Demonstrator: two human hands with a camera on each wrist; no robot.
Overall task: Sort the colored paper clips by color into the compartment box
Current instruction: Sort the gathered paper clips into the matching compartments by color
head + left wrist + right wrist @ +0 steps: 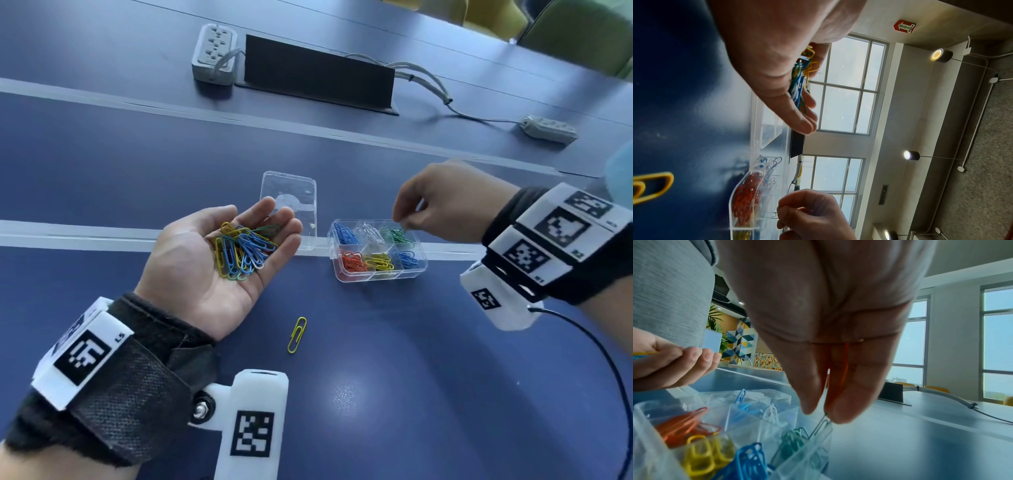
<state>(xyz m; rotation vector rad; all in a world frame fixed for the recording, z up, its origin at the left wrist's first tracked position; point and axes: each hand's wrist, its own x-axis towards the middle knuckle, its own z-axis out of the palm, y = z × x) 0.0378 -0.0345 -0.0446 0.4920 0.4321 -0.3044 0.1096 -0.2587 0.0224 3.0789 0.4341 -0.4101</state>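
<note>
Right hand (824, 340) grip pinched on green clip (821, 425) over compartment box (421, 270); left hand (219, 260) flat, cradling clips (245, 250).

Bare bench (411, 359) lies open near and right of the compartment box (346, 274). On its left stand the clear lid (301, 192) and, nearer, a loose yellow clip (297, 334)

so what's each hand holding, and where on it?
Right hand pinches a green clip by its top end, over the box's green compartment. Left hand cradles a loose clip pile on its open palm.
</note>
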